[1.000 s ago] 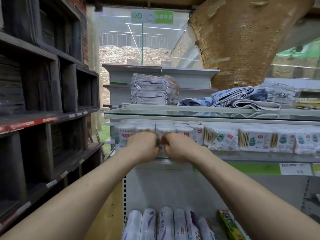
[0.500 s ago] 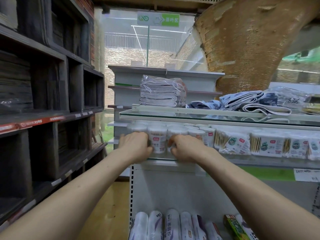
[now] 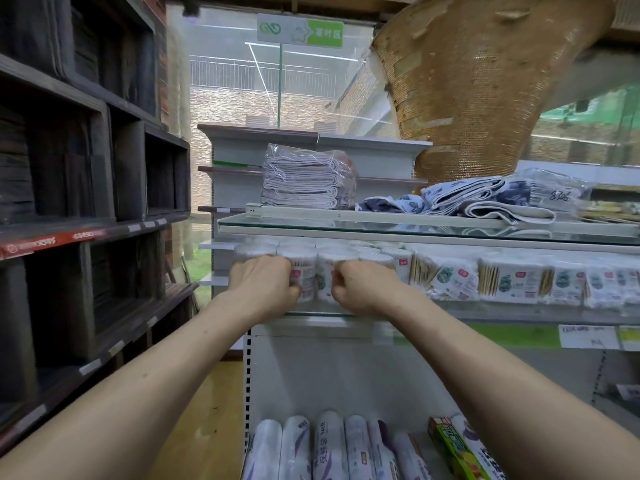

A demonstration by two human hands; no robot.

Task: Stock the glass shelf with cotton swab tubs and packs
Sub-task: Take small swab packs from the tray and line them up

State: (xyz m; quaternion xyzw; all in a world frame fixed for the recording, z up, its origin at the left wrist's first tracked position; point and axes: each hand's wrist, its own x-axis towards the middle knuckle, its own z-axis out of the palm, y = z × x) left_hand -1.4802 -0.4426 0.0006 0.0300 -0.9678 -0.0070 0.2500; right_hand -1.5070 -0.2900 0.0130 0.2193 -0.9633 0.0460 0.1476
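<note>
Left side: I note dark wooden shelving (image 3: 86,202). On the upper shelf (image 3: 381,226) I see a wrapped stack of folded cloths (image 3: 304,178), with blue-patterned towels (image 3: 485,199) to its right. On the bottom shelf, wrapped rolls (image 3: 325,448) lie side by side, a green box (image 3: 457,452) just beside them. A green sign (image 3: 300,31) hangs overhead.

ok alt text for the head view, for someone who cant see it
The left hand and right hand curl against round cotton swab tubs at the left end of a glass shelf. Swab packs line the shelf to the right; folded cloths lie on the shelf above.
</note>
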